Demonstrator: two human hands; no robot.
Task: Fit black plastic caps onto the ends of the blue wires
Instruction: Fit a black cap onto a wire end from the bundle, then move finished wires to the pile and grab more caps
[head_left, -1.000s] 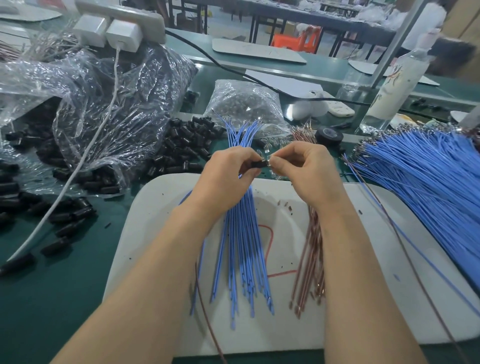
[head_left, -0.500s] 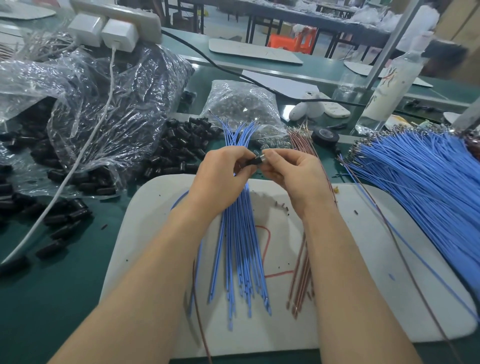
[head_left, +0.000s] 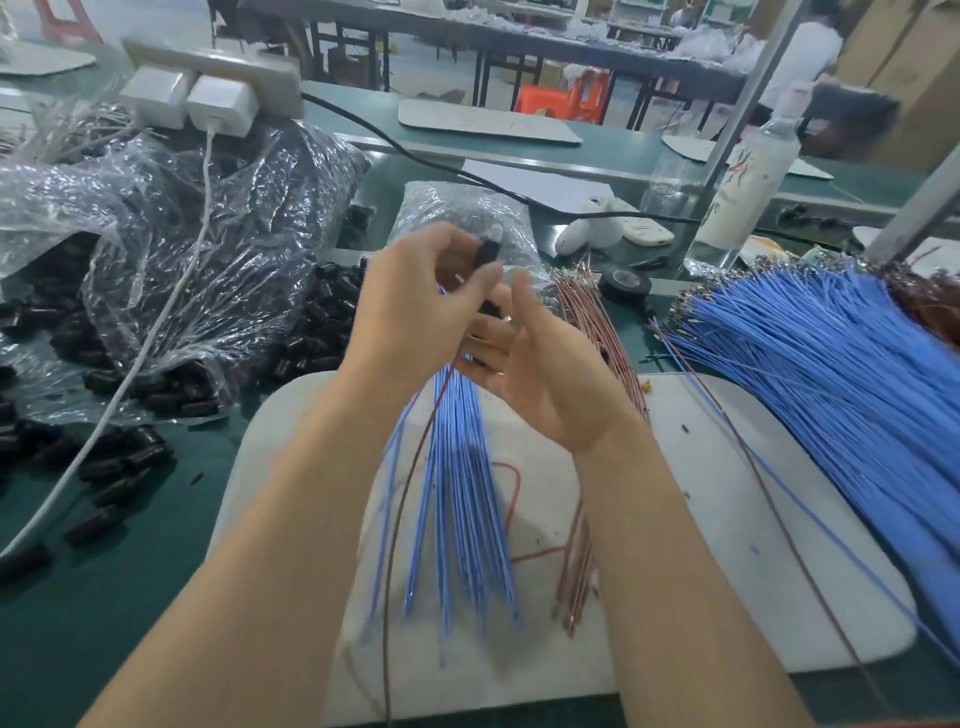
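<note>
My left hand (head_left: 415, 312) is raised above the white mat (head_left: 727, 519) and pinches a black plastic cap (head_left: 488, 253) between thumb and fingertips; the cap is blurred. A brown wire (head_left: 410, 478) and a blue wire hang down from that hand. My right hand (head_left: 540, 374) is just right of it, palm turned up, fingers spread and relaxed, holding nothing I can make out. A small bundle of blue wires (head_left: 462, 499) lies on the mat under both hands. Loose black caps (head_left: 322, 322) are heaped to the left.
A big fan of blue wires (head_left: 831, 395) covers the right side. Brown wires (head_left: 587, 551) lie on the mat beside the small bundle. Clear plastic bags (head_left: 208, 249) of caps fill the left, with a white cable (head_left: 130, 374) across them. A bottle (head_left: 748, 182) and tape roll (head_left: 623, 283) stand behind.
Both hands pinched the cap together earlier. Now my left hand has lifted it up and away, and my right hand has let go and opened, palm up.
</note>
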